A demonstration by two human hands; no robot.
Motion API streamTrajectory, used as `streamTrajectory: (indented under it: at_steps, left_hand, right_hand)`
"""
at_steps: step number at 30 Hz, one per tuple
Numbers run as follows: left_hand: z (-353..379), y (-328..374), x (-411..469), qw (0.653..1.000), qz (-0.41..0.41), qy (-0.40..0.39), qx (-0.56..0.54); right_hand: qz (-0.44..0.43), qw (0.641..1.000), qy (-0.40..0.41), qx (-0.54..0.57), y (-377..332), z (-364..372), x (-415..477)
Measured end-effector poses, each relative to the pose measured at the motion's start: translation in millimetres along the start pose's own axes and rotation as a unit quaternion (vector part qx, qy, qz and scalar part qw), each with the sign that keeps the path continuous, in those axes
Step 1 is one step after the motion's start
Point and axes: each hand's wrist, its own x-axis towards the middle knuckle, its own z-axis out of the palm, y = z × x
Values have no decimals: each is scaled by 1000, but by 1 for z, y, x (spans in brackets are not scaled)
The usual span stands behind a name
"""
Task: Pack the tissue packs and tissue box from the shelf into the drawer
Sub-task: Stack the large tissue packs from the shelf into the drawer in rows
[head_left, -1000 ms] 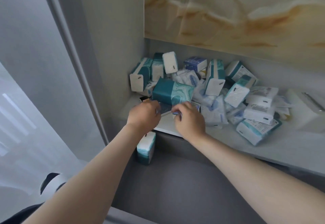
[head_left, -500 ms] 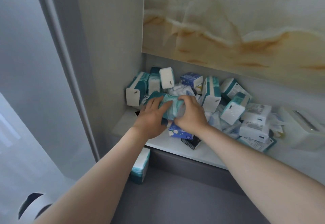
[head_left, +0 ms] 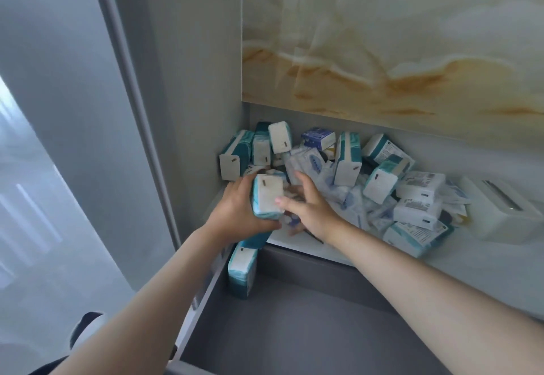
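A heap of teal-and-white tissue packs (head_left: 379, 183) fills the shelf's (head_left: 485, 268) left corner. My left hand (head_left: 235, 215) grips one teal-and-white tissue pack (head_left: 266, 195) at the shelf's front edge, its white end facing me. To its right, my right hand (head_left: 312, 209) has its fingers spread over the pile, with the thumb touching that pack. The white tissue box (head_left: 500, 212) sits at the right end of the shelf. Below the shelf the grey drawer (head_left: 294, 333) is open, and one tissue pack (head_left: 243, 268) stands in its back left corner.
A grey cabinet side wall (head_left: 191, 109) closes the shelf on the left. A marbled panel (head_left: 397, 36) hangs above the shelf. The drawer's left rim (head_left: 203, 301) runs beneath my left forearm.
Both hands lifted the teal pack off the pile. My left hand has since brought it forward to the shelf edge, turned end-on, while my right hand's fingers opened off it.
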Motion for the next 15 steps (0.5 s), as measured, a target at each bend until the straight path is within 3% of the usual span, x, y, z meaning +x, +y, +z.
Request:
streamTrajectory:
  at_steps: [2,7,11,15]
  left_hand:
    - [-2,3,-15,1000,-9,-16,15]
    - [3,1,-42,986,-22,-159,40]
    - [7,-24,-49,946,-66,-297,109]
    - [20,-51,-57,926,-74,-308,203]
  right_hand:
    - [55,996,-38,61,2,5,-11]
    - [24,985,-112,-132,17,17,-37]
    - [65,960,-128,-239,39,21,-47]
    - [89,928,-115,-342,78,32,-50]
